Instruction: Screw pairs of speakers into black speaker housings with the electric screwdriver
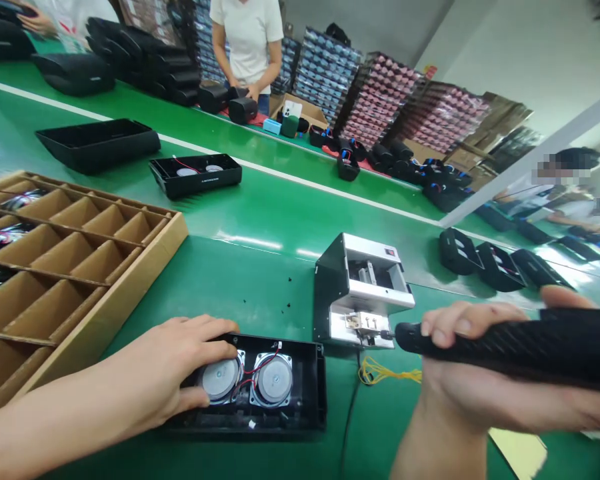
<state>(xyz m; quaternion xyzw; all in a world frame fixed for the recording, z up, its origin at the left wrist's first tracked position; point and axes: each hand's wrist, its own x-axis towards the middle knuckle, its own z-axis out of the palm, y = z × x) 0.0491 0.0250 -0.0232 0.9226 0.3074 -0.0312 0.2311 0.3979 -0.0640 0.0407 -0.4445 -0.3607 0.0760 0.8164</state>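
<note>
My left hand (pixel 167 373) lies on the left end of a black speaker housing (pixel 307 393), fingers spread over it and the thumb by the left of two round silver drivers (pixel 274 380) joined by red and black wires. My right hand (pixel 480 387) is wrapped round a black electric screwdriver (pixel 530 343), held level with its tip touching the outlet of a small silver and black screw feeder (pixel 360 293).
A cardboard divider tray (pixel 130 267) sits at the left. Two more black housings (pixel 195 175) lie further up the green belt (pixel 260 220). A person in a white shirt (pixel 247 33) works across the line, among stacked trays and black speaker shells. A yellow cord (pixel 385 373) lies by the feeder.
</note>
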